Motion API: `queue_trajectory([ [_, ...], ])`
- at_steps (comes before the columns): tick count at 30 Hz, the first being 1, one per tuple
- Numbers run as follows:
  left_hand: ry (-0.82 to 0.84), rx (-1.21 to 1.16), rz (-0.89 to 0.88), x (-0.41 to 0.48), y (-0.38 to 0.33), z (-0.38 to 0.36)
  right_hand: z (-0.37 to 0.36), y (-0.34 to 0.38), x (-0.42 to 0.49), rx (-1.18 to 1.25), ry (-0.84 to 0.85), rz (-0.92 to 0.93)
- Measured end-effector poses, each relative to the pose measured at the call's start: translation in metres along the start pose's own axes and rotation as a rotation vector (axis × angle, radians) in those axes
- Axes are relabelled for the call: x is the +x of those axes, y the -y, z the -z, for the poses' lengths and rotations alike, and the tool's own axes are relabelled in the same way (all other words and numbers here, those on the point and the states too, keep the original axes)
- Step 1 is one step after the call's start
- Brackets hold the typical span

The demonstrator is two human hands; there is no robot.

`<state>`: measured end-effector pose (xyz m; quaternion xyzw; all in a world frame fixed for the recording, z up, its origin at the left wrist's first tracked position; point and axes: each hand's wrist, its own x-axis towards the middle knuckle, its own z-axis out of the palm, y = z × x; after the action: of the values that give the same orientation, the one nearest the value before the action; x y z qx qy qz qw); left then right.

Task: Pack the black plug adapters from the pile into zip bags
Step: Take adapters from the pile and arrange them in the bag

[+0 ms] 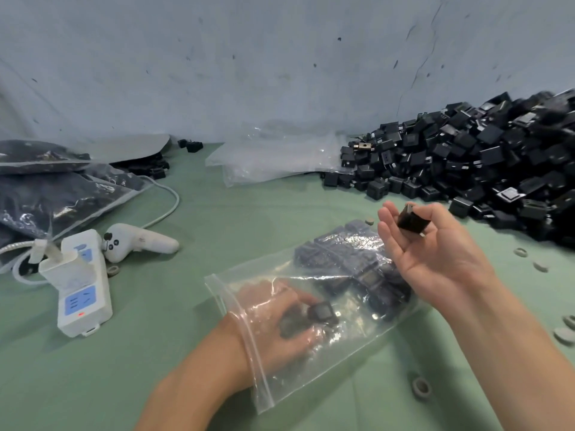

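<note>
Left hand (280, 318) is wrist-deep in the clear plastic zip bag (357, 346) on the green counter (155, 353), fingers curled round a black square plug adapter (322, 312); yank it out and I'd guess the packed ones spill. Right hand (435, 253) hovers palm-up over the bag, loosely pinching another black adapter (410, 220) that could slip. Glare hides the count inside, and the big black adapter pile (482, 160) runs off-frame right.
</note>
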<state>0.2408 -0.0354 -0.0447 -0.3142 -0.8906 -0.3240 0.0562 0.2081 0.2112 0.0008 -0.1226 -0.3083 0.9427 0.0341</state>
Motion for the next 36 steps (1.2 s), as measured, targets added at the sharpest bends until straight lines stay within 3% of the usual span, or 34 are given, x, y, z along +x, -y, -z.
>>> queue_trajectory([
  [3,-0.003,0.121,-0.011,0.007,-0.003,-0.002,-0.002,0.003,0.002,-0.013,0.006,0.004],
  [6,0.093,0.096,0.046,0.014,-0.002,-0.004,-0.006,0.005,0.005,-0.009,0.018,-0.005],
  [15,0.0,0.08,-0.022,0.03,0.0,-0.016,-0.009,0.002,0.008,0.012,0.001,-0.012],
  [31,-0.012,0.156,0.163,0.038,0.004,-0.032,0.001,0.009,0.007,-0.031,-0.038,0.0],
  [36,-0.005,0.092,0.1,0.033,0.003,-0.024,0.001,0.011,0.005,-0.087,-0.083,0.033],
])
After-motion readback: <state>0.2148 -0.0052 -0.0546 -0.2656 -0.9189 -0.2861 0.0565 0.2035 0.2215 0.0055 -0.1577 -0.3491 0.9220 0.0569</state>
